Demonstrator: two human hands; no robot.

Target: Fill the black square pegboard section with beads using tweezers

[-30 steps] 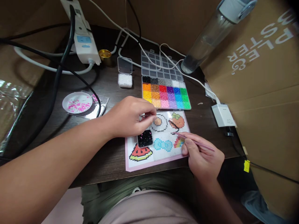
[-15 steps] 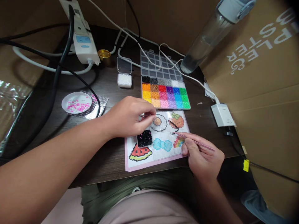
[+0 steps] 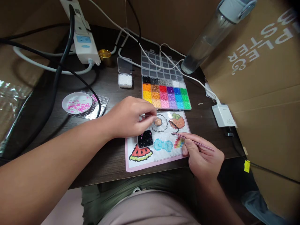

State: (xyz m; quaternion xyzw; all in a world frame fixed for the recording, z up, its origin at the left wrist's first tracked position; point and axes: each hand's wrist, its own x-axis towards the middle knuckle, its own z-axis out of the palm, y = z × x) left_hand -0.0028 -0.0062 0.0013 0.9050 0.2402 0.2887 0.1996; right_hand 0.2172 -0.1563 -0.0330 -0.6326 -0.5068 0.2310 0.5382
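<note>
My right hand (image 3: 203, 156) grips pink tweezers (image 3: 199, 144), their tips low over the clear pegboard (image 3: 164, 136) beside a short curved row of black beads under the persimmon picture. My left hand (image 3: 133, 117) is closed in a pinch at the board's upper left; whatever is between the fingertips is hidden. Below that hand stands a small box of black beads (image 3: 145, 139) with a few pink ones among them. Under the pegboard lies a pink-edged pattern sheet (image 3: 138, 166) with a watermelon, an egg, a blue bow and a rainbow-coloured shape.
Behind the sheet lies an open bead case (image 3: 166, 93) with many colours. A small white-bead box (image 3: 125, 80), a dish of pink beads (image 3: 77, 103) and a gold cup (image 3: 105, 56) stand leftward. Cables cross the table near a power strip (image 3: 85, 43), bottle (image 3: 206, 40) and charger (image 3: 223, 115).
The tweezers and my right hand have shifted very slightly left, with the tips still at the board. My left hand stays put.
</note>
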